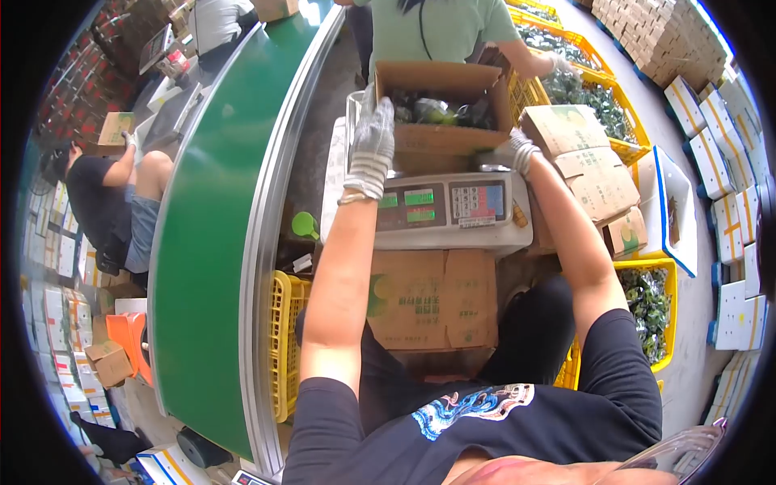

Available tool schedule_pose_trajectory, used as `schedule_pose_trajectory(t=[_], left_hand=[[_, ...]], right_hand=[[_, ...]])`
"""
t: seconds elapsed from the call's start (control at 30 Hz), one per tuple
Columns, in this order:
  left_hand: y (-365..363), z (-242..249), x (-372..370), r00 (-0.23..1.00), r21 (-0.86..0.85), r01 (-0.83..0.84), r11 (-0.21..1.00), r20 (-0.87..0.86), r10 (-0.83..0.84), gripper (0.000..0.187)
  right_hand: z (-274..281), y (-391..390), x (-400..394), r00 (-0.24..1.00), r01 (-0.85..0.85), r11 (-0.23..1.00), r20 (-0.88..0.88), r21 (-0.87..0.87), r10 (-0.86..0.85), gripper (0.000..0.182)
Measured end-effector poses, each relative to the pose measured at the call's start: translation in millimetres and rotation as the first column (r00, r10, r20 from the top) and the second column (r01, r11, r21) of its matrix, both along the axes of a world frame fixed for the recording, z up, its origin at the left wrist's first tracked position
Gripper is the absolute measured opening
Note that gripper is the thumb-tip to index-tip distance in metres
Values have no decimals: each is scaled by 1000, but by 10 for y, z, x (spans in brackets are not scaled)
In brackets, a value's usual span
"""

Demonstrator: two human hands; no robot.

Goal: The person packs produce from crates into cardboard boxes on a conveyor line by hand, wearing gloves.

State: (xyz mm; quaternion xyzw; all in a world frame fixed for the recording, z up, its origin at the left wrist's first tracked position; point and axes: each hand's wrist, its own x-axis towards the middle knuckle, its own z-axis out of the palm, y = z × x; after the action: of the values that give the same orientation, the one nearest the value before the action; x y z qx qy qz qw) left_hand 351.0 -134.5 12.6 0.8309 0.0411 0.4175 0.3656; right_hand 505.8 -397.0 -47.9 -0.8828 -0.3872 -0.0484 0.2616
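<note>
An open cardboard box sits on the platform of a weighing scale, whose displays glow green. Inside it lie dark, shiny plastic packs with something green showing through. My left hand, in a grey-white glove, is pressed along the box's left side, fingers pointing up. On the opposite side my right hand, also gloved, grips at the right edge, its fingertips partly hidden. Flattened cartons are piled right beside my right hand.
A green conveyor belt runs along my left. Yellow crates of dark packs line the right, near a white foam box. One person stands ahead; another person sits across the belt. A flat carton is below the scale.
</note>
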Motion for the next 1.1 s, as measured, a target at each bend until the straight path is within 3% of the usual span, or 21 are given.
schedule_pose_trajectory(t=[0.03,0.07,0.13,0.17,0.2,0.27,0.33,0.43,0.47,0.53,0.63,0.73,0.8,0.83,0.87,0.93,0.97,1.0,1.03,1.07,1.1], left_hand=[[49,19,-17,999,28,28,999,33,-28,35],[69,138,-113,989,-216,123,969,-52,-137,42],[107,381,-307,950,-691,130,711,-118,-289,58],[65,533,-493,950,-747,150,648,-71,-303,61],[61,561,-629,949,-800,164,577,-30,-313,64],[264,354,-691,957,-815,198,545,39,-288,65],[336,319,-790,952,-833,242,499,105,-287,64],[423,241,-858,953,-838,241,490,108,-284,61],[435,255,-874,956,-831,238,503,110,-271,60],[454,277,-889,961,-818,235,525,113,-254,59],[470,281,-887,958,-807,238,540,104,-266,58],[450,221,-803,944,-791,273,547,110,-312,54],[390,211,-711,931,-753,322,574,142,-337,47],[336,227,-686,919,-752,337,566,131,-373,45],[260,238,-664,915,-687,358,632,125,-383,44],[136,280,-598,905,-528,405,746,115,-409,42],[106,311,-574,925,-480,356,802,61,-374,39],[85,324,-608,908,-552,374,745,57,-414,37],[158,258,-604,931,-498,320,806,10,-364,36],[69,440,-741,919,-586,322,744,3,-395,41],[144,396,-790,915,-607,327,724,12,-404,46]], right_hand=[[232,-48,-173,998,-52,990,41,134,47,103],[445,-122,-353,995,-92,968,67,234,78,116],[785,-405,-563,995,-60,937,-53,343,83,108],[959,-544,-669,990,-39,916,-110,398,90,105],[1339,-630,-948,990,101,967,-118,233,-75,96],[1535,-714,-1119,998,-22,886,65,463,-9,63],[1813,-703,-1398,993,-88,861,-22,501,115,56],[2040,-572,-1674,987,-159,941,29,299,158,49],[2055,-392,-1810,986,-154,940,111,303,126,39],[2017,-259,-1760,974,-224,941,102,253,205,35],[2062,55,-1700,989,-148,978,25,144,146,33],[2024,451,-1450,983,-169,955,116,244,144,24],[1931,704,-1128,964,-64,997,253,-53,75,33],[1935,829,-1075,978,12,971,207,-239,39,33],[1935,936,-1021,986,80,905,165,-418,-12,33],[1564,1057,-637,995,49,887,104,-459,-1,28],[1663,987,-758,991,96,932,119,-349,-58,22],[1711,858,-940,969,127,991,219,-41,-115,14],[1743,657,-1055,950,94,986,284,139,-130,13],[1750,403,-1163,920,60,950,353,307,-172,11],[1679,133,-1299,979,112,892,105,437,-174,22]])
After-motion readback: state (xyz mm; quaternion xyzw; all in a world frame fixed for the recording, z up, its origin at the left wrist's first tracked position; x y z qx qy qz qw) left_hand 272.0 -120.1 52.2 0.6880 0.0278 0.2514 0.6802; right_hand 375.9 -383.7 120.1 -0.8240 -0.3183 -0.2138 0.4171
